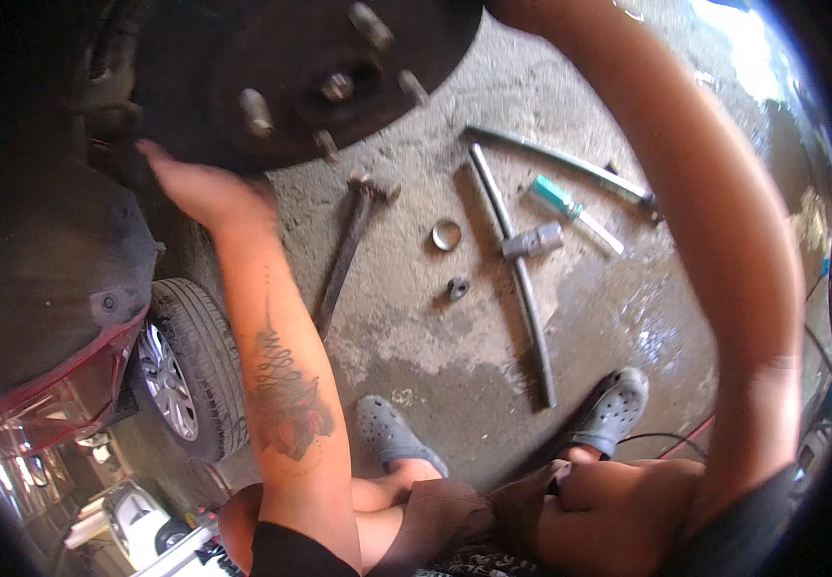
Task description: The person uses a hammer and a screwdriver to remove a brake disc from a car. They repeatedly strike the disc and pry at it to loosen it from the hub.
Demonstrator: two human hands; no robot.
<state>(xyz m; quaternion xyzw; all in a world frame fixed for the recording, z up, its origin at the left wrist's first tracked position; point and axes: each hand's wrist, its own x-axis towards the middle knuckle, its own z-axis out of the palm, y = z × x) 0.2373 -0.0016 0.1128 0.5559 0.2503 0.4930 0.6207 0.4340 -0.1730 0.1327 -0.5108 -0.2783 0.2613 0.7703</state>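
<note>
A dark, round brake drum fills the upper part of the head view, with several wheel studs and a central nut on its face. My left hand holds its lower left edge; one digit sticks up beside the drum, while the others are hidden behind it. At the right edge of the drum is my right hand, gripping the rim, mostly cut off by the top of the picture. Below the drum a hammer lies on the floor.
On the concrete floor lie a T-handle socket wrench, a long bar, a green-handled screwdriver, a round metal cap and a small nut. To the left are a loose wheel and a red bumper.
</note>
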